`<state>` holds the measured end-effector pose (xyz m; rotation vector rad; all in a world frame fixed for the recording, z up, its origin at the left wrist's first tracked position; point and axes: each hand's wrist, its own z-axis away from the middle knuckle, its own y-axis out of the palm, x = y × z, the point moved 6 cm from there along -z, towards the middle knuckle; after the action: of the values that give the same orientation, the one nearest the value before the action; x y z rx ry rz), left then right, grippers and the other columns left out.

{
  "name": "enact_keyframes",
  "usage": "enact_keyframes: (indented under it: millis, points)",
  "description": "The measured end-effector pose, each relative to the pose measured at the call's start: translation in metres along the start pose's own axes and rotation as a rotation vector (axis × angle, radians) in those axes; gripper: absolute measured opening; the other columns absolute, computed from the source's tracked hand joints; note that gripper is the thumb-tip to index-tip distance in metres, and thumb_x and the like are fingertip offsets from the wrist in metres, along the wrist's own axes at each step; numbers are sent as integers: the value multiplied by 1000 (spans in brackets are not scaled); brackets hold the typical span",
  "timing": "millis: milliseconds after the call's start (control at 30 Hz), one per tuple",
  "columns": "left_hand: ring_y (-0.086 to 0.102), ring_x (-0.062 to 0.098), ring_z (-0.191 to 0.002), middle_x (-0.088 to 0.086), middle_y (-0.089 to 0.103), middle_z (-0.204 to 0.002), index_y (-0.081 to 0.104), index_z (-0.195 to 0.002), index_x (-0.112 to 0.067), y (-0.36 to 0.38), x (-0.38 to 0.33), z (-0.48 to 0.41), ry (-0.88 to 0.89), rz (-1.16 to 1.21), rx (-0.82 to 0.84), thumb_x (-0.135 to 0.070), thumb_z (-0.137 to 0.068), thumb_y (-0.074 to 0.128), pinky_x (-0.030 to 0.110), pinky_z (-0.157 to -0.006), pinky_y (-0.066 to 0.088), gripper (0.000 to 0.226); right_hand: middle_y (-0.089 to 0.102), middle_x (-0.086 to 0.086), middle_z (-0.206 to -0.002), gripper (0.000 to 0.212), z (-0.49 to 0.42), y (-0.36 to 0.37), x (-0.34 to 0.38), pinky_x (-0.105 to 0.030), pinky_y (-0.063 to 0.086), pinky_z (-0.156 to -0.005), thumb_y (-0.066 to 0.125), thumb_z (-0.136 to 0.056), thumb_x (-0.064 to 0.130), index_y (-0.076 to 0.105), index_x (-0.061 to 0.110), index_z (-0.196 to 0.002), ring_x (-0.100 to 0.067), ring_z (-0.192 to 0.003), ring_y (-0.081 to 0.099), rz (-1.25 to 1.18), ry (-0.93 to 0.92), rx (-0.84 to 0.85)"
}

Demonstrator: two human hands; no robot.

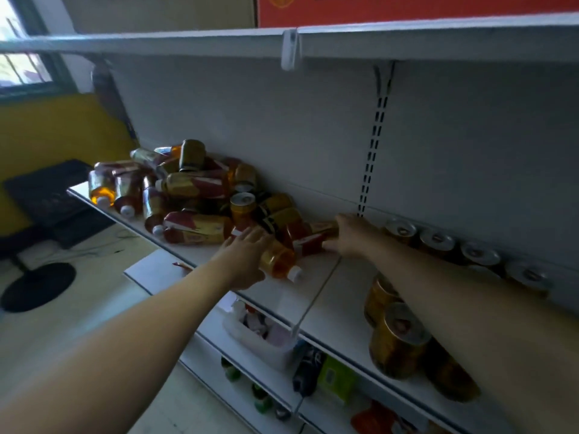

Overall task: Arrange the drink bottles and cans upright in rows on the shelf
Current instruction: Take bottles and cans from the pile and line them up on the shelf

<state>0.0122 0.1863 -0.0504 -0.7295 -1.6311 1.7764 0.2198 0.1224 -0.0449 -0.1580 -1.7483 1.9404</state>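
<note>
A person's left hand (246, 256) closes over an amber bottle (279, 261) lying on its side on the white shelf (282, 297). The bottle's long axis runs from the palm toward the shelf's front edge and its white cap points down and right. The fingers stretch across its far side, the thumb along the near side. The right hand (351, 236) curls its fingers round a red-labelled bottle (308, 245), also lying flat, at the right edge of a jumbled pile (194, 186) of bottles and cans. Upright cans (437, 241) line the back wall to the right. Labels show red and gold; their print is too blurred to read, as is the writing on a red carton (407, 7) above.
</note>
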Motion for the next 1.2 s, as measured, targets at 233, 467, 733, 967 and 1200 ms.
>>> enact_keyframes:
  millis: [233, 467, 733, 967, 1200]
  points:
    - [-4, 27, -147, 1, 2, -160, 0, -150, -33, 17, 11, -43, 158, -232, 98, -39, -86, 62, 59, -116, 6, 90, 10, -13, -159, 89, -48, 27, -18, -49, 26, -114, 64, -89, 23, 4, 12, -154, -38, -143, 15, 237, 26, 70]
    - [8, 21, -146, -8, 16, -158, 12, -149, -39, 11, 30, -52, 304, -128, 22, -54, -82, 62, 50, -116, 11, 85, 57, -5, -112, 62, -40, -1, -15, -40, 52, -83, 79, -66, 42, 47, 25, -116, -22, -95, 56, 165, -6, 90]
    - [38, 17, -132, -4, 42, -143, 29, -146, -32, -11, 51, -49, 290, 535, -141, -36, -72, 79, 29, -104, 32, 89, 60, 0, -120, 73, 17, -36, 20, -30, 44, -79, 84, -63, 51, 53, 31, -125, -19, -101, 57, 5, 49, -126]
    - [59, 15, -108, -4, 60, -120, 44, -131, -35, 15, 57, -50, 143, 1122, 32, -45, -59, 85, 40, -97, 49, 83, 47, -9, -135, 106, 53, -41, 59, -35, 45, -93, 89, -62, 38, 26, 35, -148, -26, -119, 50, -191, 121, -325]
    - [53, 7, -101, -14, 55, -105, 33, -137, -26, 19, 54, -37, 159, 1264, 64, -17, -79, 75, 27, -86, 44, 72, 65, 1, -104, 57, 58, -6, 74, -41, 56, -87, 82, -66, 14, 59, 25, -117, -8, -90, 64, -745, 181, -631]
